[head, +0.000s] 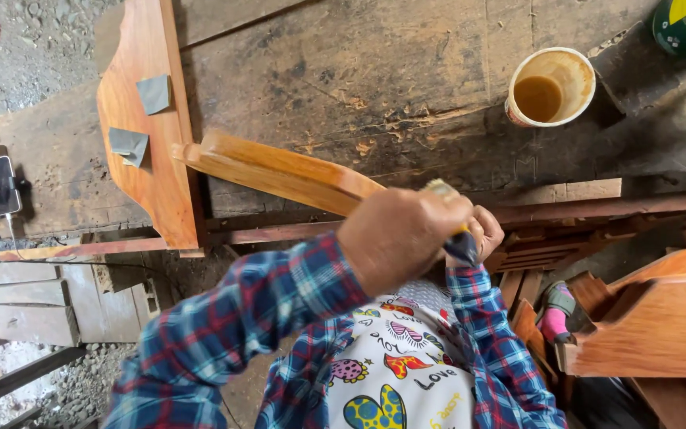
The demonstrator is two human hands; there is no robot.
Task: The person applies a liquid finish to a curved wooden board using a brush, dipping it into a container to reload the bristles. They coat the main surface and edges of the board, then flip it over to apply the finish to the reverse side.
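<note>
Across the worn table [406, 71], a long varnished wooden piece [279, 171] runs from upper left down to lower right, its near end under the left hand [397, 238], which closes around it. Just beside, at that same end, the right hand [482, 232] grips a brush [448, 208], bristles up.

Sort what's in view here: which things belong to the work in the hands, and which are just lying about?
In use:
- long orange-brown varnished wooden piece, gripped by the left hand
- paintbrush with pale bristles, in the right hand
- white cup of brown varnish

Lying about:
- curved reddish wooden panel with two grey sandpaper squares
- black phone on its stand
- stacked wooden parts
</note>
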